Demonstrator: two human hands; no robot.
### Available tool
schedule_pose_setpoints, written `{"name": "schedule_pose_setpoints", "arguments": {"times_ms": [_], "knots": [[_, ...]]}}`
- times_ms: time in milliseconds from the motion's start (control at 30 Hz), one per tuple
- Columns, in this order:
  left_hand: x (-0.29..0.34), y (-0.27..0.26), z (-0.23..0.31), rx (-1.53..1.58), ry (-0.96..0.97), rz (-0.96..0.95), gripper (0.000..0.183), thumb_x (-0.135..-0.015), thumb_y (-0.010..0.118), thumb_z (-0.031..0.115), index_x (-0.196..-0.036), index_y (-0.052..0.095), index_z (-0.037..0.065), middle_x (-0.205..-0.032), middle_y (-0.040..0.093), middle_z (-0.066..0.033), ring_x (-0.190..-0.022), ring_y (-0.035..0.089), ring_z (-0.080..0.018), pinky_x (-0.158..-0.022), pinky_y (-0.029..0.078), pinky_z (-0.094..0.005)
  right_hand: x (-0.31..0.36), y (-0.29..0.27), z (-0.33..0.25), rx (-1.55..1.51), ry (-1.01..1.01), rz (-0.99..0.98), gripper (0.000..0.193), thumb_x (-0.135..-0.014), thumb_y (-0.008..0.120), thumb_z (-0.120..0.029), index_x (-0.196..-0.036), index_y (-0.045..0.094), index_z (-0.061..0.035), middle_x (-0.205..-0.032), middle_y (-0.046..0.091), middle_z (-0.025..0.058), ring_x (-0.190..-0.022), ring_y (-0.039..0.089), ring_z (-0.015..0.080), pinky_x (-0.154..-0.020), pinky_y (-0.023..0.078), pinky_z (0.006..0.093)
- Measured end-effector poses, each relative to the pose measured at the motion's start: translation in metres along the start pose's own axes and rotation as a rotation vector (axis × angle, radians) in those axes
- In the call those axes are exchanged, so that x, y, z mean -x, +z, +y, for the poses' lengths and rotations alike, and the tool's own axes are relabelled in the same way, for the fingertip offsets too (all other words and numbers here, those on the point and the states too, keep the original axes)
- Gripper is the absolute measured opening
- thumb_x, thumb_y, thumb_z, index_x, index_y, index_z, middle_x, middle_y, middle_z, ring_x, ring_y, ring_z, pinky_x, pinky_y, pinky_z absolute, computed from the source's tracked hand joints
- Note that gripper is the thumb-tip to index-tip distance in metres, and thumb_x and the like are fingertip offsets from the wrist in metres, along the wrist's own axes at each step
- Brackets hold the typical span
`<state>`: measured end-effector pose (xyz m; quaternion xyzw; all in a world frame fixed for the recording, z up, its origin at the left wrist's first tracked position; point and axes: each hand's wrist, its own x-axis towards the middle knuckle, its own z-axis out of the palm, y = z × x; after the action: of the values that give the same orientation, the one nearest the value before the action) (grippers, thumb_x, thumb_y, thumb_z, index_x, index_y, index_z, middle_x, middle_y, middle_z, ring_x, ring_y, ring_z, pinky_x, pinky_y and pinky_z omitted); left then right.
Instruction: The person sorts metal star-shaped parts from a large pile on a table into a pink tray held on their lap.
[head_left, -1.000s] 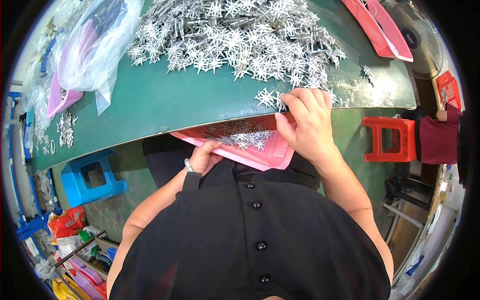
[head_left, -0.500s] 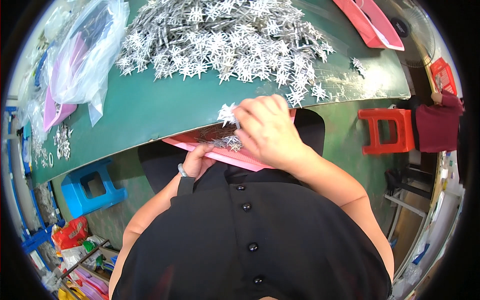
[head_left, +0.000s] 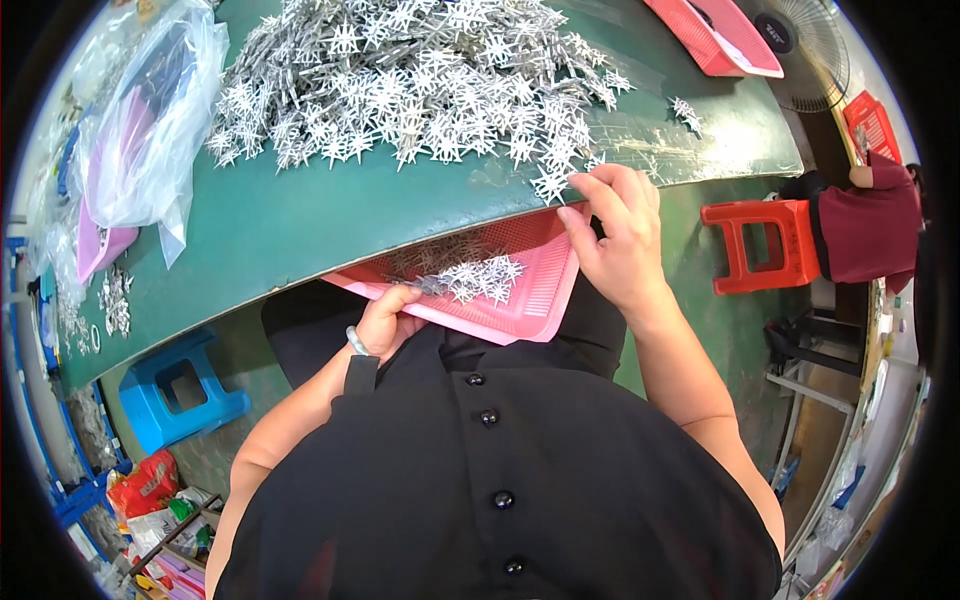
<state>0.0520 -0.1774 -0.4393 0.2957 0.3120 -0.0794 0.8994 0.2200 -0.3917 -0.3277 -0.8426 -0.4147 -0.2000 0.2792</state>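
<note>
A large pile of silvery star-shaped pieces (head_left: 430,90) lies on the green table (head_left: 330,215). My right hand (head_left: 622,235) is at the table's front edge, thumb and forefinger apart. Its forefinger tip meets a star piece (head_left: 550,185) at the pile's near right corner; whether it grips the piece is unclear. Below the edge, a pink plastic basket (head_left: 540,310) rests over my lap, partly under the tabletop. Several more stars (head_left: 485,280) lie inside it. My left hand (head_left: 385,322) is closed on the basket's near left rim, thumb on top, other fingers mostly hidden.
Another pink basket (head_left: 715,45) stands at the far right, near a fan (head_left: 800,45). A lone star cluster (head_left: 686,115) lies right of the pile. Plastic bags (head_left: 160,130) cover the table's left end. Blue (head_left: 185,390) and red (head_left: 762,245) stools flank me; a person (head_left: 868,220) is beyond.
My right hand has moved right from above the basket to the pile's corner. The star cluster it held has left its fingers, and stars now show plainly in the basket. The view has shifted slightly.
</note>
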Motion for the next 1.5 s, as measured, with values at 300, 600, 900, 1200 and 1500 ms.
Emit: {"name": "schedule_pose_setpoints", "arguments": {"times_ms": [300, 600, 900, 1200, 1500], "knots": [[-0.002, 0.011, 0.000, -0.040, -0.020, 0.025, 0.040, -0.078, 0.051, 0.010, -0.115, 0.045, -0.005, -0.110, 0.056, -0.0168, -0.102, 0.054, -0.0276, -0.096, 0.040, -0.0412, 0.005, 0.013, -0.013, -0.004, -0.033, -0.034, 0.028, -0.065, 0.069, -0.015, -0.090, 0.061, -0.0089, -0.085, 0.050, 0.0043, -0.083, 0.047, 0.0229, -0.076, 0.033, 0.0371], [-0.003, 0.017, -0.001, 0.026, -0.037, 0.002, 0.035, -0.078, 0.052, 0.006, -0.111, 0.047, -0.003, -0.105, 0.057, -0.0134, -0.098, 0.056, -0.0241, -0.093, 0.043, -0.0386, -0.005, 0.003, 0.011, 0.072, 0.006, 0.073, 0.032, -0.067, 0.068, -0.019, -0.095, 0.060, -0.0068, -0.092, 0.052, 0.0077, -0.086, 0.048, 0.0261, -0.078, 0.033, 0.0381], [-0.005, 0.026, -0.002, -0.022, -0.009, 0.056, 0.036, -0.077, 0.052, 0.009, -0.110, 0.049, -0.004, -0.107, 0.057, -0.0158, -0.101, 0.055, -0.0277, -0.095, 0.040, -0.0422, -0.006, 0.006, -0.002, 0.052, 0.010, -0.085, 0.035, -0.064, 0.070, -0.019, -0.096, 0.060, -0.0094, -0.102, 0.049, 0.0083, -0.095, 0.044, 0.0278, -0.085, 0.030, 0.0418], [-0.009, 0.024, -0.001, -0.027, -0.027, -0.027, 0.033, -0.077, 0.051, 0.012, -0.105, 0.052, -0.006, -0.103, 0.060, -0.0167, -0.099, 0.057, -0.0272, -0.095, 0.040, -0.0401, 0.000, -0.001, -0.015, -0.093, -0.101, -0.190, 0.034, -0.065, 0.068, -0.015, -0.097, 0.059, -0.0094, -0.099, 0.052, 0.0067, -0.089, 0.048, 0.0257, -0.082, 0.032, 0.0392], [-0.008, 0.023, 0.000, 0.023, -0.109, 0.041, 0.036, -0.077, 0.054, 0.008, -0.111, 0.049, -0.002, -0.104, 0.059, -0.0128, -0.097, 0.057, -0.0234, -0.093, 0.043, -0.0371, 0.001, -0.012, 0.039, 0.029, 0.143, 0.005, 0.034, -0.066, 0.069, -0.014, -0.097, 0.058, -0.0063, -0.097, 0.053, 0.0081, -0.090, 0.048, 0.0270, -0.079, 0.035, 0.0385]]}}
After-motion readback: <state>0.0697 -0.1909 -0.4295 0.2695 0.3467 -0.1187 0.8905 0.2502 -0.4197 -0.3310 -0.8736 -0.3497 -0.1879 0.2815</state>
